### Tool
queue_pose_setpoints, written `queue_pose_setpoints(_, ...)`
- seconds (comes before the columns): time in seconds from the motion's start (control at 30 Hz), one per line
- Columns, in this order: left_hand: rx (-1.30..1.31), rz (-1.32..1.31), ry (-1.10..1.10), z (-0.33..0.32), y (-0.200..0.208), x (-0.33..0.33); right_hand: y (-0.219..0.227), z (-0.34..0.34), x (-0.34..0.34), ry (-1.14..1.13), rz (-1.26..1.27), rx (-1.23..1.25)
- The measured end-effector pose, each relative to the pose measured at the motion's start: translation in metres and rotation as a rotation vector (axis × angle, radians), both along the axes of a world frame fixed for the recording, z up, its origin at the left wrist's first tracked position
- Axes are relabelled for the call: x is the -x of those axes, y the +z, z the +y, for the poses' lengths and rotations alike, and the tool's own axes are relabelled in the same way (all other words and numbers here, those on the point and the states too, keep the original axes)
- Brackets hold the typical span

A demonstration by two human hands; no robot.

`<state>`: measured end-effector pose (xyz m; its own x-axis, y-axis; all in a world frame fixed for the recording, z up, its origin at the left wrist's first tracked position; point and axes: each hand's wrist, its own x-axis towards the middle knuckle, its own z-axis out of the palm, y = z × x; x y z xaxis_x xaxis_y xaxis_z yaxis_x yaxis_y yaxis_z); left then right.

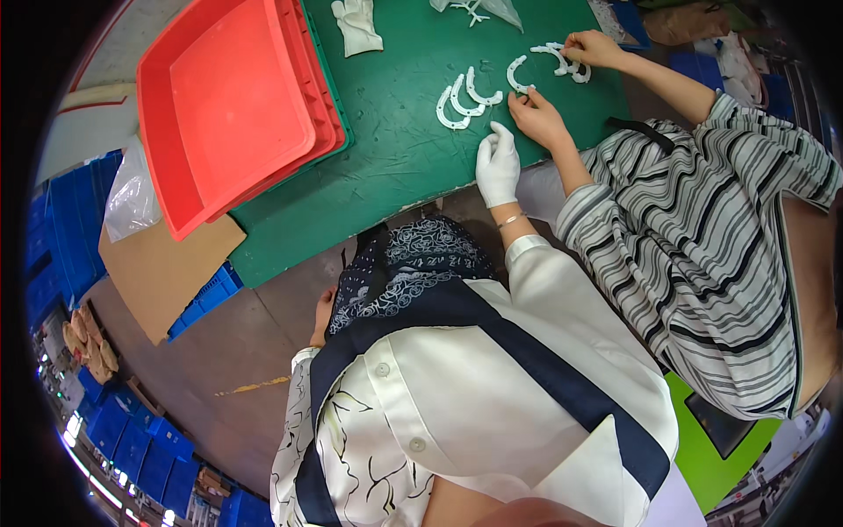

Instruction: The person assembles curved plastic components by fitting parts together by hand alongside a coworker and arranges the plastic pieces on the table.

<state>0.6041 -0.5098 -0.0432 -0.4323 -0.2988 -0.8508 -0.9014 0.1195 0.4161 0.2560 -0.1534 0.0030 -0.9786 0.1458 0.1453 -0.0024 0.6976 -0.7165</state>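
My right hand (499, 165), in a white glove, is at the near edge of the green table (399, 171). Its fingers are apart and slightly bent, and I see nothing in them. Just beyond it lie three white C-shaped plastic pieces (454, 107) in a loose row. My bare left hand (324, 311) hangs low beside the dark patterned apron (426, 250); its fingers are mostly hidden. On the right, a co-worker's near hand (537, 119) touches another white C-shaped piece (515, 72). That person's far hand (593, 48) is on more such pieces (551, 54).
Stacked red trays (233, 105) fill the table's left end. An empty white glove (357, 26) and a clear plastic bag (496, 10) lie farther back. Cardboard (167, 272) juts out at the left, above a blue crate (206, 303). The co-worker in stripes sits close on my right.
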Motion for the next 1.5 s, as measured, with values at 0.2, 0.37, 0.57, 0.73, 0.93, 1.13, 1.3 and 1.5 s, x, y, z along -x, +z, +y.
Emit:
queue_pose_setpoints(0.2,-0.058,0.007,0.037,-0.003,-0.002,-0.010,-0.004,0.002,0.002,0.033,-0.019,-0.030)
queue_pose_setpoints(0.37,-0.008,-0.033,-0.054,0.003,0.006,0.002,-0.009,0.008,0.002,0.022,-0.021,-0.026)
queue_pose_setpoints(0.57,-0.064,0.010,0.059,-0.005,-0.007,-0.021,-0.005,0.002,0.004,0.042,-0.014,0.000)
queue_pose_setpoints(0.73,-0.036,0.028,0.003,0.000,-0.005,-0.023,-0.007,0.004,0.002,0.033,-0.018,-0.007)
queue_pose_setpoints(0.93,-0.046,0.008,0.053,0.002,-0.007,-0.025,-0.005,0.002,0.001,0.029,-0.017,-0.004)
queue_pose_setpoints(1.13,-0.071,-0.002,0.039,0.002,-0.012,-0.024,-0.003,0.004,0.002,0.026,-0.018,0.003)
queue_pose_setpoints(1.3,0.007,-0.013,-0.072,0.002,-0.014,-0.022,-0.005,0.004,0.002,0.019,-0.001,-0.033)
queue_pose_setpoints(1.5,-0.042,0.025,0.036,-0.003,-0.024,-0.036,-0.002,0.002,0.003,0.021,-0.013,-0.011)
